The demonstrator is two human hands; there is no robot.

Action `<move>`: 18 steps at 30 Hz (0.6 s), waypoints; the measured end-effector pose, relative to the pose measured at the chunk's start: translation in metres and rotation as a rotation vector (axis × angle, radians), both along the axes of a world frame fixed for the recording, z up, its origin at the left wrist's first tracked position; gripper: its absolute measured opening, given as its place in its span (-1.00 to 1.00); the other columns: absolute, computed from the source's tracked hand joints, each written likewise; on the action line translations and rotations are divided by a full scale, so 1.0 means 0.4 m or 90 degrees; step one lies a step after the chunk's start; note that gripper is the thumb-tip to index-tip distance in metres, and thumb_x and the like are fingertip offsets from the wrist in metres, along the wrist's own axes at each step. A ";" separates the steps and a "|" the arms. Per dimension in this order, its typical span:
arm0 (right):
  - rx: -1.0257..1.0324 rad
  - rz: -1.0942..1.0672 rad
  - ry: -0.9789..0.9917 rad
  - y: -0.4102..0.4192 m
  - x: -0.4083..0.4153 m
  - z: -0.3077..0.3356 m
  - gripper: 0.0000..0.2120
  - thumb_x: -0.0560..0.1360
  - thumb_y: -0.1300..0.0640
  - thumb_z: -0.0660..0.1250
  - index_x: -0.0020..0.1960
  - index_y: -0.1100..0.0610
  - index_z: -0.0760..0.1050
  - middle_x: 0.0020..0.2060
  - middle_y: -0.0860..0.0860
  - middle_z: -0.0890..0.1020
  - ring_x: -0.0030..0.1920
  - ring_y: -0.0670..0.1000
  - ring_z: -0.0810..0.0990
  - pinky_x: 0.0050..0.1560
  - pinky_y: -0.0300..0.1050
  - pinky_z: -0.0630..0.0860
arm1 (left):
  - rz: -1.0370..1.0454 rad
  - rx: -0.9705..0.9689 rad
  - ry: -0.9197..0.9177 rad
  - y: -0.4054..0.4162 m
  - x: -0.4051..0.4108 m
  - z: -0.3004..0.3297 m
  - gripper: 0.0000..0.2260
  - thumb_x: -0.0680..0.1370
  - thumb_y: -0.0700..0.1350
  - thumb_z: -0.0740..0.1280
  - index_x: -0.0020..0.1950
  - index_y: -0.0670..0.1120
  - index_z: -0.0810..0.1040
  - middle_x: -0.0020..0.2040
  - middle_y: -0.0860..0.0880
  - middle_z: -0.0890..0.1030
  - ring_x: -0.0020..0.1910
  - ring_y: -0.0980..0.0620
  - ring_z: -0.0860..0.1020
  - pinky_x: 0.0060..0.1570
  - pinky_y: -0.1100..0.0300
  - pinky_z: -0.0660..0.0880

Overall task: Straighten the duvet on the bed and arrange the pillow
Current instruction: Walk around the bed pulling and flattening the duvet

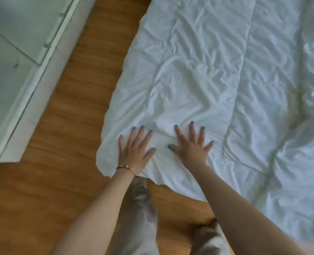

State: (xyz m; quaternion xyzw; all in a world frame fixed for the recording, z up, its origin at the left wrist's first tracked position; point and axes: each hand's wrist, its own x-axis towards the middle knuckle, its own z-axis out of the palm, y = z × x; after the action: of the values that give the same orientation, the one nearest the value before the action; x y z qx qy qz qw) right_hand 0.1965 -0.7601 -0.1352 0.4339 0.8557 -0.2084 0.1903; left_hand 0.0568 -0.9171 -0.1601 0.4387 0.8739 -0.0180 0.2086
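A white, wrinkled duvet (217, 74) covers the bed and fills the right side of the view, its near corner hanging over the wooden floor. My left hand (135, 150) lies flat on that corner with its fingers spread. My right hand (192, 144) presses flat on the duvet just to the right of it, fingers also spread. Both hands hold nothing. A faint yellowish stain (296, 107) marks the duvet further right. No pillow is in view.
A white cabinet or wardrobe (18, 57) stands at the left, with a strip of wooden floor (75, 100) between it and the bed. My legs in grey trousers (141, 218) stand at the bed's corner.
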 end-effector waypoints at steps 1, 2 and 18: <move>0.013 0.044 0.003 -0.018 -0.055 -0.003 -0.31 0.46 -0.44 0.05 0.47 -0.40 -0.22 0.55 -0.09 -0.27 0.52 0.16 -0.35 0.38 0.48 -0.18 | -0.007 0.000 0.000 -0.022 -0.053 -0.006 -0.48 0.55 0.32 -0.25 0.47 0.31 -0.34 0.55 0.16 -0.30 0.53 0.06 -0.30 0.43 -0.18 -0.27; 0.025 0.096 0.012 -0.035 -0.109 -0.007 -0.30 0.45 -0.45 0.05 0.47 -0.39 -0.23 0.55 -0.08 -0.26 0.52 0.15 -0.34 0.39 0.47 -0.20 | 0.014 0.006 -0.016 -0.042 -0.107 -0.012 -0.48 0.53 0.33 -0.29 0.46 0.32 -0.33 0.55 0.17 -0.30 0.53 0.06 -0.30 0.44 -0.19 -0.24; 0.030 0.219 -0.045 -0.069 -0.247 -0.021 -0.20 0.32 -0.53 0.00 0.43 -0.45 -0.34 0.51 -0.12 -0.37 0.49 0.08 -0.44 0.43 0.38 -0.20 | 0.521 0.223 -0.733 -0.063 -0.421 -0.095 -0.03 0.42 -0.11 0.51 0.57 0.09 -0.13 0.45 -0.02 0.33 0.27 0.09 0.37 0.24 0.19 0.34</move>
State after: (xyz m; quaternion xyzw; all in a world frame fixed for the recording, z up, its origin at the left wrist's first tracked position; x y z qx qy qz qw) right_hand 0.0976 -0.7877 -0.1435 0.2925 0.9146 -0.1372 0.2431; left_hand -0.1116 -0.9424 -0.1980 0.0433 0.7099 0.4351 0.5521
